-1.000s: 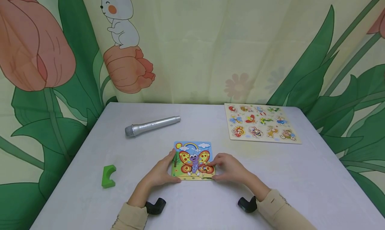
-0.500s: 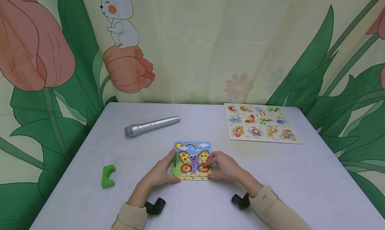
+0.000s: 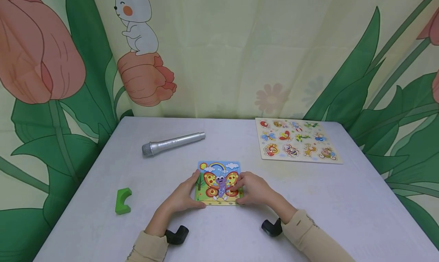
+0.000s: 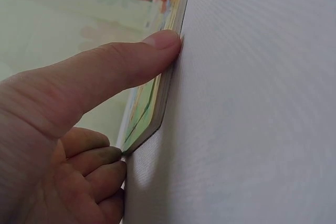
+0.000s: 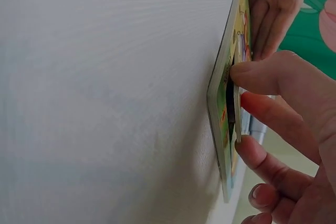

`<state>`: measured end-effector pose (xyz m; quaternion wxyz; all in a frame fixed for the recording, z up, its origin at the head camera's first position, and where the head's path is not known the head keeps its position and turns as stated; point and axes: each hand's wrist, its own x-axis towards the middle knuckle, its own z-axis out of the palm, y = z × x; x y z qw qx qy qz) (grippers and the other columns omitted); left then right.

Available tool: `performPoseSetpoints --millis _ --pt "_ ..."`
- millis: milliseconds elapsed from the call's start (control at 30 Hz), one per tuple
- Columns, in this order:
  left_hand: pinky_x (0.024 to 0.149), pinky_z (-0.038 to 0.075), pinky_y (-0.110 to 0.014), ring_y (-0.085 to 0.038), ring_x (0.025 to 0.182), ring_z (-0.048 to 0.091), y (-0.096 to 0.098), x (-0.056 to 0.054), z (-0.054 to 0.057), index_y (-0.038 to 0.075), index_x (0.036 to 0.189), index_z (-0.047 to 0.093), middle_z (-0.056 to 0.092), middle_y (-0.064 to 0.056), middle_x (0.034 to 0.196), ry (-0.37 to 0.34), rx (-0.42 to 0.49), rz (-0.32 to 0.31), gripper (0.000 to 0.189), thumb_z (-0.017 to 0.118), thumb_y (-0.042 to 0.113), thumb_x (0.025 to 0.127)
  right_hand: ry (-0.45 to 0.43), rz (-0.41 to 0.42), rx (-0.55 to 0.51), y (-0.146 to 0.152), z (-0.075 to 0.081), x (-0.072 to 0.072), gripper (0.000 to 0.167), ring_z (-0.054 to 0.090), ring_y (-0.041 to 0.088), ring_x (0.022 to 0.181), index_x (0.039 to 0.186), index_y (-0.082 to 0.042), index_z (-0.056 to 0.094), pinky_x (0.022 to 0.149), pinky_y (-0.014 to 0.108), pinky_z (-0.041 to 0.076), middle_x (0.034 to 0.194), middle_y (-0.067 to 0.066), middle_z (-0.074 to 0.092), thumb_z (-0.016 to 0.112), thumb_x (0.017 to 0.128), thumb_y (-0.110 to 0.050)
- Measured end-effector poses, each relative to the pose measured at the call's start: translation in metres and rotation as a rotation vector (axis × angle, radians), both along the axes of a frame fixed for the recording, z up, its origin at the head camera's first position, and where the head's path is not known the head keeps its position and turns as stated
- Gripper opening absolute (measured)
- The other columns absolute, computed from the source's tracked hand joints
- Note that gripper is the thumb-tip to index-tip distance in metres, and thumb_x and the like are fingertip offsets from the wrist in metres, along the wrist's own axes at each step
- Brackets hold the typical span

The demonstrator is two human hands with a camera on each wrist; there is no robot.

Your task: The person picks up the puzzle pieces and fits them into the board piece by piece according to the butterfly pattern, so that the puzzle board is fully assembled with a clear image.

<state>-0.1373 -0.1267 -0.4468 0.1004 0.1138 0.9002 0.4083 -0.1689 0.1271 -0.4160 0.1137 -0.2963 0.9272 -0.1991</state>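
A square butterfly jigsaw puzzle [image 3: 219, 202] lies flat on the white table. My left hand [image 3: 183, 195] holds its left side, the thumb pressing the near edge and the curled fingers at the left edge, as the left wrist view shows. My right hand [image 3: 255, 189] is over the lower right of the picture. In the right wrist view its thumb and fingers pinch a thin puzzle piece [image 5: 238, 114], tilted slightly above the board [image 5: 214, 95], with a dark gap beneath it. The head view hides most of that piece behind the fingers.
A silver microphone [image 3: 175, 143] lies behind the puzzle to the left. A green arch-shaped block [image 3: 122, 201] sits at the left. Toward the back right lies a larger board [image 3: 298, 161] with several insect pictures. A printed curtain [image 3: 223, 64] hangs behind the table.
My right hand has moved left over the puzzle's lower right, bringing the puzzle piece closer to the butterfly's body. The left hand and the board stay in place.
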Motion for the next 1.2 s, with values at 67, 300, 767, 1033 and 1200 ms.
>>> performPoseSetpoints --millis 67,300,767,1033,1200 --pt "0.108 0.023 -0.045 -0.031 0.136 0.019 0.0003 0.0000 -0.0001 -0.001 0.144 0.020 0.022 -0.016 0.148 0.000 -0.003 0.002 0.106 0.084 0.020 0.063 0.005 0.001 0.001 -0.0003 0.0000 -0.0002 0.031 0.046 0.012 0.086 0.096 -0.018 0.074 0.071 0.029 0.044 0.093 -0.006 0.054 0.081 0.066 -0.023" --pt "0.108 0.022 -0.045 -0.031 0.136 0.019 -0.0006 -0.0002 0.0002 -0.001 0.144 0.020 0.022 -0.016 0.148 0.009 -0.006 -0.002 0.106 0.084 0.021 0.063 -0.017 0.023 -0.003 0.0003 -0.0010 -0.0015 0.030 0.047 0.012 0.086 0.097 -0.018 0.074 0.071 0.030 0.044 0.095 -0.004 0.054 0.080 0.068 -0.023" --pt "0.108 0.022 -0.044 -0.030 0.136 0.019 -0.0011 -0.0011 -0.0001 -0.001 0.144 0.019 0.021 -0.016 0.148 0.015 -0.004 -0.007 0.106 0.084 0.021 0.063 0.077 0.141 0.075 0.0042 -0.0017 -0.0011 0.034 0.043 0.012 0.086 0.104 -0.017 0.072 0.069 0.024 0.043 0.094 -0.004 0.051 0.076 0.073 -0.031" --pt "0.108 0.023 -0.046 -0.032 0.135 0.020 -0.0011 -0.0006 -0.0007 -0.001 0.144 0.020 0.022 -0.017 0.148 0.013 -0.007 -0.006 0.106 0.084 0.021 0.063 0.084 0.145 0.049 0.0041 -0.0029 0.0015 0.032 0.042 0.012 0.088 0.103 -0.015 0.072 0.072 0.025 0.044 0.092 -0.006 0.051 0.076 0.074 -0.028" --pt "0.108 0.023 -0.045 -0.031 0.135 0.020 -0.0008 -0.0003 -0.0004 -0.001 0.144 0.020 0.022 -0.017 0.148 0.015 -0.007 -0.006 0.106 0.084 0.021 0.063 0.105 0.165 0.056 0.0052 -0.0044 0.0028 0.032 0.041 0.010 0.083 0.104 -0.015 0.071 0.067 0.022 0.041 0.086 -0.008 0.046 0.075 0.075 -0.027"
